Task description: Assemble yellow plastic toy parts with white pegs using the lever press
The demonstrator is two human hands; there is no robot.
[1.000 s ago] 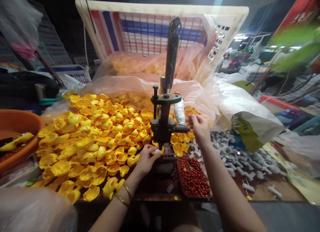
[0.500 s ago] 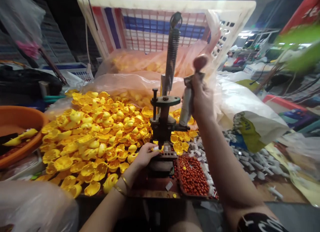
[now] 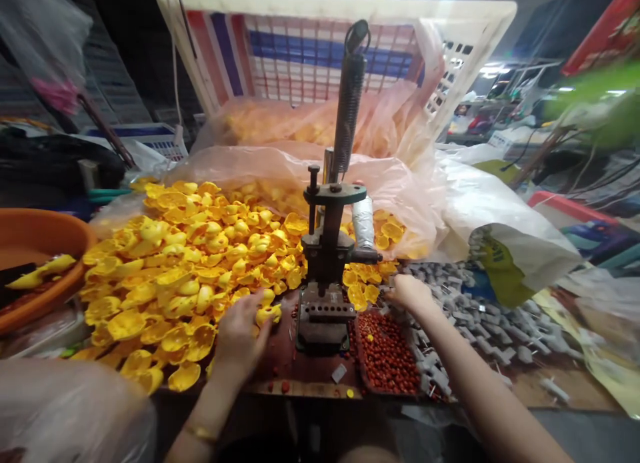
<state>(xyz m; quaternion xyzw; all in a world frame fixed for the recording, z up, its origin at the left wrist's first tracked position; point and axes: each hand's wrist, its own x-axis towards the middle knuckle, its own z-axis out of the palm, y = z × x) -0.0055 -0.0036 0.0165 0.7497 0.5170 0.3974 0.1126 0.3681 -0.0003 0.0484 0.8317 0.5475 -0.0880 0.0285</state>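
Observation:
My left hand, blurred, is over the near right edge of a heap of yellow plastic shells. Its fingers and thumb are apart, and a yellow piece shows beside the fingertips. Among small grey plastic parts with thin pins is my right hand, its fingers curled together; whatever they grip is hidden. Between the hands stands a dark hand press with a tall spring and a metal block with a row of holes. The press's wrapped lever leans behind it, untouched.
A shallow tray of small red-brown pieces sits right of the press. An orange basin is at left. Behind are a white plastic basket and pinkish plastic sheeting. A white sack lies at right.
My right hand has let go of the press lever and come down to the grey parts. My left hand has left the press block and moved left to the yellow shells. The lever has swung back.

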